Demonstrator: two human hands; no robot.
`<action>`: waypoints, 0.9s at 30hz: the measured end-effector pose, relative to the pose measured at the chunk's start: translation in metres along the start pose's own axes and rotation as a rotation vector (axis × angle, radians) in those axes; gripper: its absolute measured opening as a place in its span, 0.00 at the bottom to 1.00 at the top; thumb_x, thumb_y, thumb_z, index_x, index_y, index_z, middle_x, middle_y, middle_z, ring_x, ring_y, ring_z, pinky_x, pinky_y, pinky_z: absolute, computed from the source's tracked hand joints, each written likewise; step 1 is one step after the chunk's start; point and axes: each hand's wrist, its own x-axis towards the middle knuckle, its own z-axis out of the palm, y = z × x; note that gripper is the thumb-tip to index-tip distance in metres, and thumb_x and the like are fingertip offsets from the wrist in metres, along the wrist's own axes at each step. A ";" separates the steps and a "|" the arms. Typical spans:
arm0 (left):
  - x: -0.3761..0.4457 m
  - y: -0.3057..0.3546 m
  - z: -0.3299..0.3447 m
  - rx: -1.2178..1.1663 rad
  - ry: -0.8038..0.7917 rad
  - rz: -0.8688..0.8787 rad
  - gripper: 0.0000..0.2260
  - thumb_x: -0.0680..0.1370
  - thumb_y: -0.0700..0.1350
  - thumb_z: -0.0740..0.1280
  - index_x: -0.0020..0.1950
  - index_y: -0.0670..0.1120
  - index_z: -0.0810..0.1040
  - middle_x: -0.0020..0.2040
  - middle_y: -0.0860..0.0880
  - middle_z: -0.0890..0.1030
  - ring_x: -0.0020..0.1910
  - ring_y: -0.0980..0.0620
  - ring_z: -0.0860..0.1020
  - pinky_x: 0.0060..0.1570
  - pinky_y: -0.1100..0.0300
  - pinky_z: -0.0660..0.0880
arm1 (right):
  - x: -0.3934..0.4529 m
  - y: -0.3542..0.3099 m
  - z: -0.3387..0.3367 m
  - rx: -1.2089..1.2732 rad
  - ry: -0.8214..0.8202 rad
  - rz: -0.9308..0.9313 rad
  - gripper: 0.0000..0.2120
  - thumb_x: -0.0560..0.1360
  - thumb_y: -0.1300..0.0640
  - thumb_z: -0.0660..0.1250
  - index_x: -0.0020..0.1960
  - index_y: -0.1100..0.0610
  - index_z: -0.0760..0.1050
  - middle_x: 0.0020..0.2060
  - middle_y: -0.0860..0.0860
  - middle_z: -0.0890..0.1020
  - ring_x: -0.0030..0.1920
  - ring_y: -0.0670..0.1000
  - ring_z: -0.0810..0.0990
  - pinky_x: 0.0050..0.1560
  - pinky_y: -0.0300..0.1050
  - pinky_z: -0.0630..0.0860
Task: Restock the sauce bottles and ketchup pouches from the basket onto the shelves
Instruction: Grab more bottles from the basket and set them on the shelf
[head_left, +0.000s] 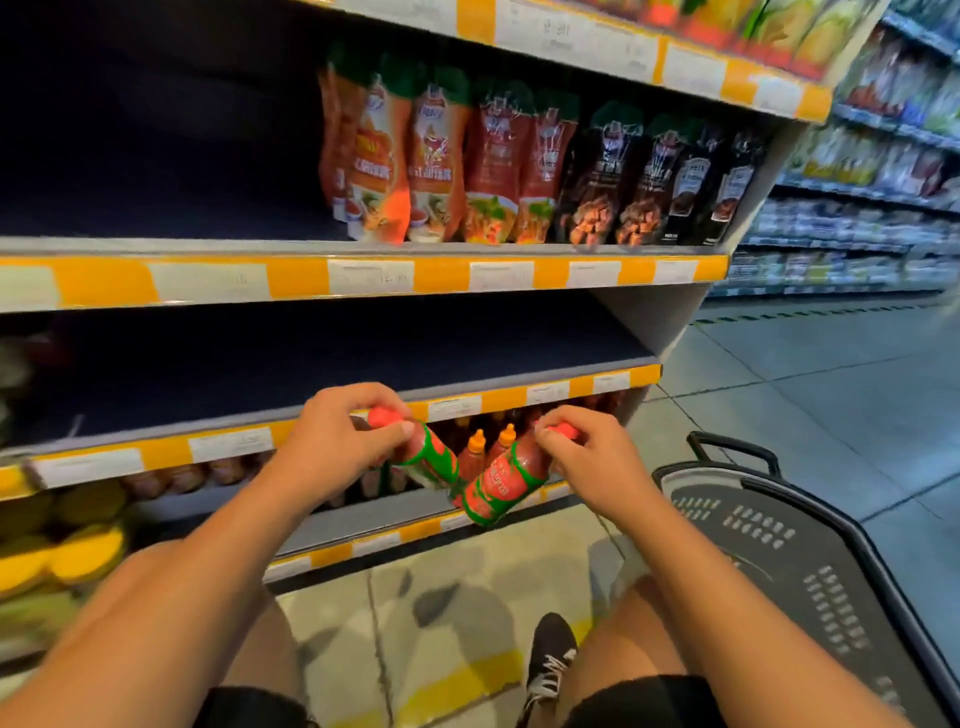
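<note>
My left hand (337, 441) grips a red sauce bottle (434, 460) with a green label by its red cap, the bottle tilted down to the right. My right hand (592, 457) pinches a second, matching red sauce bottle (501, 488) at its cap, tilted down to the left. The two bottles' lower ends touch in front of the low shelf (415, 519). A dark plastic basket (779, 551) stands on the floor at my right; its inside is hidden. Ketchup and sauce pouches (519, 171) stand on the upper shelf.
The middle shelf (311, 384) is bare and dark. Orange-capped sauce bottles (488, 447) stand on the low shelf behind my hands. Yellow packs (67, 540) fill the lower left. My knees and a black shoe (550, 660) are over the tiled floor. An aisle opens to the right.
</note>
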 end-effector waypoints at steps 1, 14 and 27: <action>0.001 -0.006 -0.004 0.047 -0.002 0.000 0.05 0.75 0.44 0.76 0.48 0.53 0.85 0.39 0.45 0.85 0.35 0.40 0.82 0.34 0.40 0.81 | 0.003 0.006 0.008 0.035 -0.023 0.005 0.07 0.70 0.44 0.67 0.43 0.44 0.83 0.39 0.44 0.84 0.42 0.47 0.82 0.48 0.55 0.81; 0.027 -0.050 -0.021 0.418 -0.069 -0.016 0.08 0.75 0.43 0.76 0.41 0.56 0.82 0.44 0.55 0.82 0.39 0.54 0.83 0.37 0.57 0.80 | 0.046 0.042 0.070 -0.175 -0.147 0.126 0.05 0.73 0.54 0.68 0.40 0.48 0.82 0.35 0.47 0.83 0.40 0.50 0.81 0.43 0.49 0.80; 0.044 -0.089 0.005 0.572 -0.225 -0.134 0.07 0.77 0.43 0.75 0.53 0.52 0.84 0.50 0.54 0.81 0.48 0.56 0.78 0.46 0.58 0.78 | 0.100 0.059 0.105 -0.347 -0.271 0.187 0.04 0.70 0.51 0.73 0.41 0.49 0.79 0.39 0.48 0.82 0.42 0.53 0.82 0.39 0.47 0.77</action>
